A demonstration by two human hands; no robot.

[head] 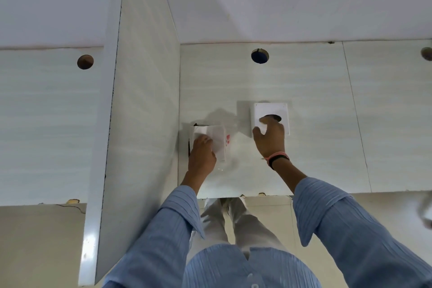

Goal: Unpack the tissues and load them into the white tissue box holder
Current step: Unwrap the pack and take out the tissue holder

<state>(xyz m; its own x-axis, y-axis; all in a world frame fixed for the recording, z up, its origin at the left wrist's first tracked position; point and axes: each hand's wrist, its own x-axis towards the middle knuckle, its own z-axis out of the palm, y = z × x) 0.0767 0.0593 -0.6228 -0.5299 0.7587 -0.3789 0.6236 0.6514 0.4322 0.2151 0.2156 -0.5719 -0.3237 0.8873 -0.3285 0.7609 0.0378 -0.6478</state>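
Note:
A stack of white tissues point(216, 138) in a clear wrapper with small red marks lies on the pale desk point(315, 147), close to the upright divider. My left hand point(201, 155) rests flat on top of the stack, fingers together. To the right stands the white tissue box holder point(271, 110), a square box with a round hole in its top. My right hand point(270, 138) grips the holder's near side, with the fingers reaching to the hole's rim. A pink and black band circles the right wrist.
A tall white divider panel point(140, 124) stands just left of the tissues. Round cable holes point(260, 55) sit along the desk's far edge. The desk's front edge point(327, 193) is below my forearms, with my legs and the floor beneath it.

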